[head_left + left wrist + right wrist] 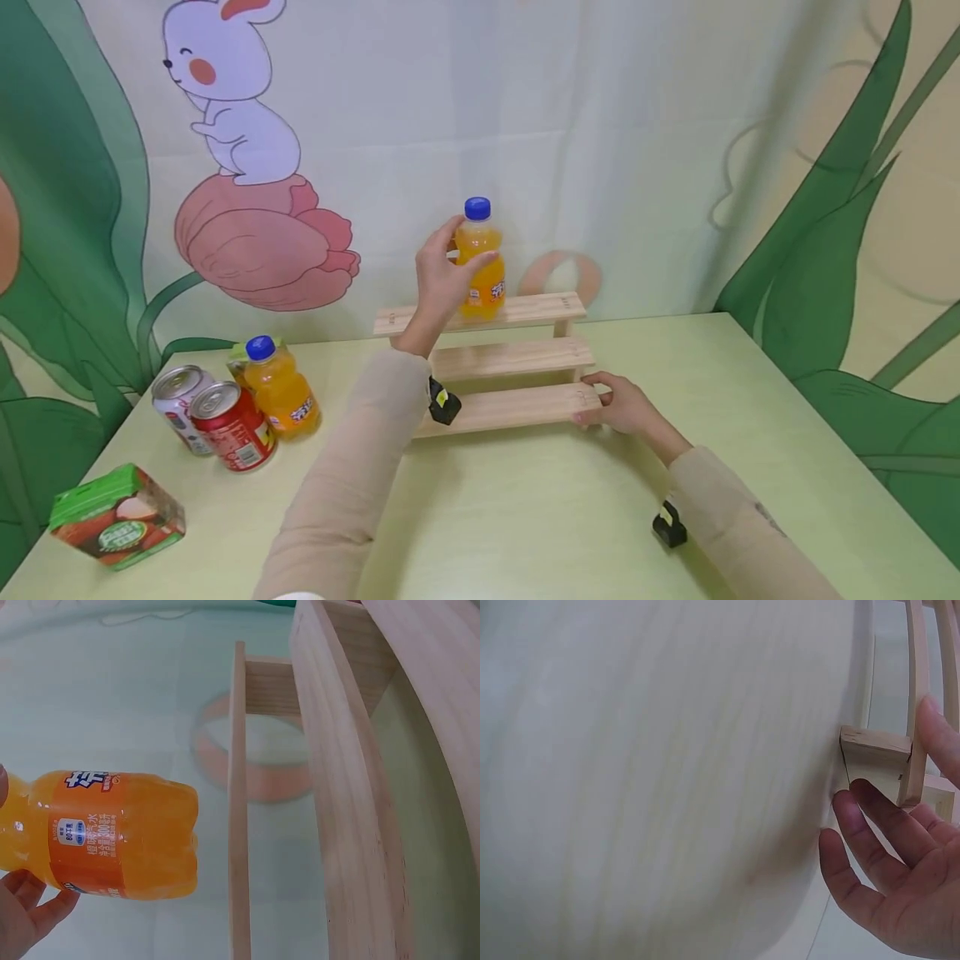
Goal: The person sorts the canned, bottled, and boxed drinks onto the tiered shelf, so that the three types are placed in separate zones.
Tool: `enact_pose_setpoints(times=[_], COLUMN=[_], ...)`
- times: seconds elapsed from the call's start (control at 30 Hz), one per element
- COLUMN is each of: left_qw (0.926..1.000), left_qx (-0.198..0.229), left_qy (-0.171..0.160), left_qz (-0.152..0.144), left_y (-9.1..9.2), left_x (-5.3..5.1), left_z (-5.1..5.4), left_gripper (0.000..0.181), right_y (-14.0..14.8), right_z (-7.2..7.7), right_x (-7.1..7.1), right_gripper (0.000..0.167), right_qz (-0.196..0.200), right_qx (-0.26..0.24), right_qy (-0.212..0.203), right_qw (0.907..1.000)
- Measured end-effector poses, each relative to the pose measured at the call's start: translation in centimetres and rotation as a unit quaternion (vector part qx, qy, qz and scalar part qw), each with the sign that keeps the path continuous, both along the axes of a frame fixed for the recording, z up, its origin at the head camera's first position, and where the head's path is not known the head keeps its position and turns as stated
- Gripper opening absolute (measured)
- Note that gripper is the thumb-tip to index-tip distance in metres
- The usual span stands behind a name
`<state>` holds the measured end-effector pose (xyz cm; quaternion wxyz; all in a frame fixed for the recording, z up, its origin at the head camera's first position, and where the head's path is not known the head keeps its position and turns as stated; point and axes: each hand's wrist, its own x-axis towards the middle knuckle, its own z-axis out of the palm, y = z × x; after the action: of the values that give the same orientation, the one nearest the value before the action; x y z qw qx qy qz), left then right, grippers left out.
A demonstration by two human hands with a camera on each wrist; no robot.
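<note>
Head: gripping an orange-drink bottle [482, 242] in the left hand [444, 279]. Left wrist: held just off the top shelf [238, 817] of the wooden rack [337, 787]; probably weighty, slick, best taken below the neck. Right wrist: pinching the lowest board [916, 682] with the right hand [913, 891].

A rabbit-printed curtain [390, 125] hangs behind a red can [238, 439] and a carton [120, 518].

The head view is brightly lit, soft shadows being cast on the table [555, 500] at lower centre. In the left wrist view, glints are caught on the bottle [157, 840], and the shelf [341, 795] is bowed by distortion at right. The right wrist view is dimmed and, at left, blurred.
</note>
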<state>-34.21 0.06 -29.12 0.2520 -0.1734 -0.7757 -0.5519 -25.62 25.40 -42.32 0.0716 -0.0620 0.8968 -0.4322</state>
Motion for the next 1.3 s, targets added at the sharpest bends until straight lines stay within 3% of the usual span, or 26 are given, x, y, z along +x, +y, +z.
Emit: enact_pose_setpoints(times=[0.23,0.4,0.83,1.3], left_qw=[0.9996,0.9995,0.9996,0.9988], left_qx=[-0.014,-0.021,-0.023,-0.045], left_qy=[-0.009,-0.005,-0.007,-0.007], left_qz=[-0.023,-0.022,0.015,0.020], left_y=[2.4,3.2,2.8,2.2], left_x=[-0.2,-0.3,-0.4,-0.6], left_z=[-0.5,-0.6,-1.0,-1.2], left_gripper=[0.060,0.060,0.060,0.061], right_y=[1.1,1.0,0.4,-0.2], right_z=[-0.1,-0.2,0.0,0.1], right_x=[1.0,1.2,0.5,-0.1], right_gripper=[0.066,0.066,0.066,0.067], right_qz=[-0.011,-0.013,-0.008,0.000], right_qx=[-0.003,-0.009,0.006,0.008], right_qy=[-0.011,-0.018,-0.013,-0.007], right_qw=[0.9999,0.9997,0.9999,0.9999])
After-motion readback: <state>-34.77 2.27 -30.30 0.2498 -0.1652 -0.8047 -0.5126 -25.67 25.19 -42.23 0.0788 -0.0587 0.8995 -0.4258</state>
